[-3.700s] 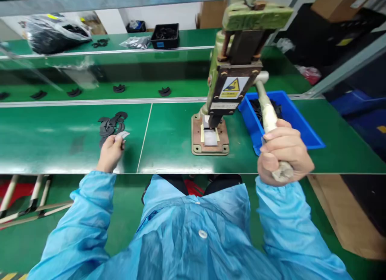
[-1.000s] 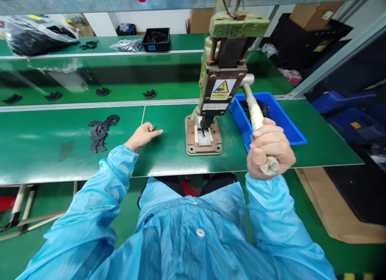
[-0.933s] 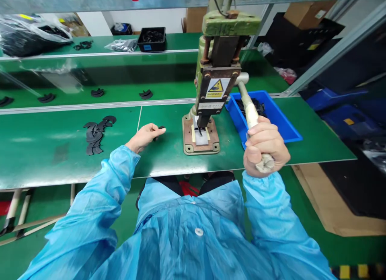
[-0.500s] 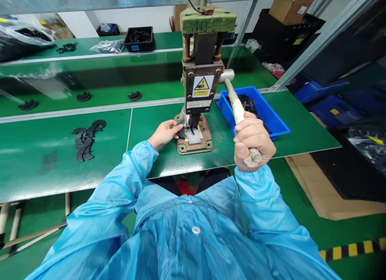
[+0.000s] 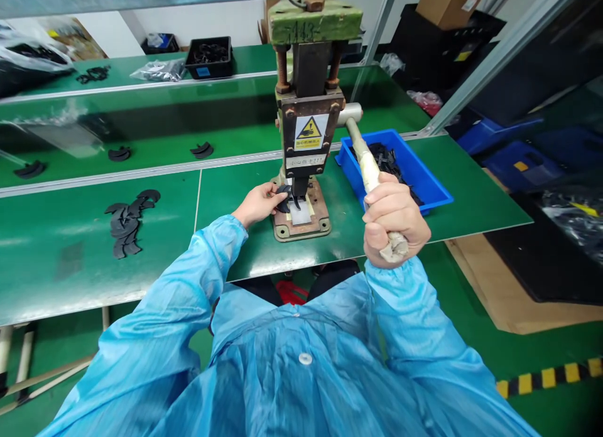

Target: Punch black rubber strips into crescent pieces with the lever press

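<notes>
My left hand pinches a curved black part at the left side of the press's base plate. Right beside it, the ram of the hand press is down on the base. A small dark piece shows below the ram, over a pale pad; whether it joins the held part I cannot tell. Wrapped round the lower end of the tape-covered press lever is my right hand, closed. The lever slants down toward me from the press's right side.
A blue bin of black parts stands right of the press. Several curved black parts lie piled on the green table at left, with more along the back strip. A black tray sits behind.
The view has shifted slightly, so the table and press appear a little to the left. Both hands keep their grips, and the lever and ram look nearly unchanged.
</notes>
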Demonstrator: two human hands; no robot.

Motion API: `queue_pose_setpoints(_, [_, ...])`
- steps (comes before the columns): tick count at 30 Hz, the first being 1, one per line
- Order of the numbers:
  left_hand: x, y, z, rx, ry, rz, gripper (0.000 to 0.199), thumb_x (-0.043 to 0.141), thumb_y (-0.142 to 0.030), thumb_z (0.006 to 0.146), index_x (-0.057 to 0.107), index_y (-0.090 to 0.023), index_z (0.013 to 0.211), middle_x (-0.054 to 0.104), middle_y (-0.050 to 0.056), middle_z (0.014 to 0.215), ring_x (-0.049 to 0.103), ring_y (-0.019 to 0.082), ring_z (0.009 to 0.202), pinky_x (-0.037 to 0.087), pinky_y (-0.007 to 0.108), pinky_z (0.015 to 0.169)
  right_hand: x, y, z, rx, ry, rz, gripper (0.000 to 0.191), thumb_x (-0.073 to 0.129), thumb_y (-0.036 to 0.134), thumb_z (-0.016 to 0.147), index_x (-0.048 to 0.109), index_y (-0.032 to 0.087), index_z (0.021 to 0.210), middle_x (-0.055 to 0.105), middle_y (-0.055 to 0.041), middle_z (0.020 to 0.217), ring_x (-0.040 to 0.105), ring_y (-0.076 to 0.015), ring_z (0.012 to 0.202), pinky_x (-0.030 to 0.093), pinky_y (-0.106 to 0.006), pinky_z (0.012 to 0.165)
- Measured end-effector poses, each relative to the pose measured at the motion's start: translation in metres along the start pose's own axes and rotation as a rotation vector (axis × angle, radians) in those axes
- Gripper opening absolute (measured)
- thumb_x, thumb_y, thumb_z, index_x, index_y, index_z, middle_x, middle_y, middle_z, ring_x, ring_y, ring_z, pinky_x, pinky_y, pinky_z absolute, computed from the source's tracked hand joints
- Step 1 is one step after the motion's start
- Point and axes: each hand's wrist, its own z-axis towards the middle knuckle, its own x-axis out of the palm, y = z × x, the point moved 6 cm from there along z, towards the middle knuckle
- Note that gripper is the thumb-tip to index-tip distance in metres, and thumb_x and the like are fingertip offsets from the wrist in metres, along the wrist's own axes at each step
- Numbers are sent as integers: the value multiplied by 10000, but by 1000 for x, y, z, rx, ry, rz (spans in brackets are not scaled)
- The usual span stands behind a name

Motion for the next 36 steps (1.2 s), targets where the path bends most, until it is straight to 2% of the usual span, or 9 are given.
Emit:
queue_pose_setpoints(14, [4, 7, 4, -394, 143, -95, 355, 954, -348, 861, 644, -180, 823, 720, 61, 652, 730, 173, 560, 576, 225, 519, 1, -1, -1, -13, -19, 22, 327, 783, 375, 915, 570, 243, 704, 622, 51, 670, 715, -185, 839, 586, -605, 1072])
queue_pose_setpoints(18, [7, 4, -1, -412, 119, -117, 316, 917, -316, 901, 646, -175, 825, 725, 62, 655, 734, 173, 554, 594, 233, 536, 6, 5, 29, -59, -63, 77, 329, 782, 421, 945, 595, 244, 741, 607, 45, 683, 704, -167, 811, 620, -542, 1003])
queue_pose_setpoints(21, [9, 0, -7, -363, 90, -145, 337, 897, -316, 923, 609, -179, 814, 725, 51, 665, 724, 156, 541, 596, 224, 531, 12, 3, 80, -77, -62, 130, 256, 800, 469, 951, 711, 249, 1048, 682, 5, 904, 734, -171, 937, 642, -470, 988])
queue_pose_setpoints(25, [3, -11, -32, -241, 78, -202, 375, 885, -379, 937, 581, -182, 841, 727, 39, 683, 738, 146, 574, 611, 211, 544, 15, -19, 122, -43, 30, 165, 582, 822, 445, 951, 607, 255, 1458, 611, -76, 1459, 659, -239, 1401, 558, -501, 1232])
queue_pose_setpoints(27, [-5, -21, -52, -162, 105, -228, 435, 922, -450, 890, 578, -185, 857, 722, 30, 682, 748, 158, 592, 619, 222, 549, 14, -35, 104, 18, 28, 106, 608, 822, 387, 958, 562, 274, 1495, 604, -87, 1480, 624, -243, 1464, 542, -495, 1258])
queue_pose_setpoints(30, [-13, -37, -85, -59, 158, -260, 510, 948, -549, 828, 589, -190, 870, 727, 30, 696, 741, 169, 586, 621, 246, 542, 17, -58, 32, 274, -14, 16, 447, 824, 372, 942, 653, 288, 1346, 707, -43, 1208, 742, -170, 1108, 657, -401, 1053])
queue_pose_setpoints(32, [-14, -46, -103, -15, 182, -271, 521, 942, -579, 821, 595, -193, 858, 730, 36, 699, 728, 174, 569, 611, 257, 521, 40, -63, -29, 534, 197, 131, 390, 867, 428, 894, 703, 274, 1213, 746, -18, 1051, 749, -157, 958, 681, -357, 923])
queue_pose_setpoints(34, [-10, -54, -116, 7, 198, -275, 517, 936, -583, 822, 593, -197, 835, 726, 41, 684, 717, 179, 551, 599, 263, 500, 63, -56, -81, 767, 365, 258, 442, 894, 478, 854, 716, 284, 1208, 772, -34, 1064, 763, -176, 933, 689, -367, 876])
queue_pose_setpoints(36, [-3, -59, -125, 17, 218, -276, 516, 933, -581, 826, 587, -199, 815, 718, 40, 665, 703, 176, 526, 589, 260, 485, 80, -42, -110, 888, 426, 337, 447, 915, 531, 815, 733, 291, 1146, 776, -36, 1047, 762, -196, 914, 687, -394, 859])
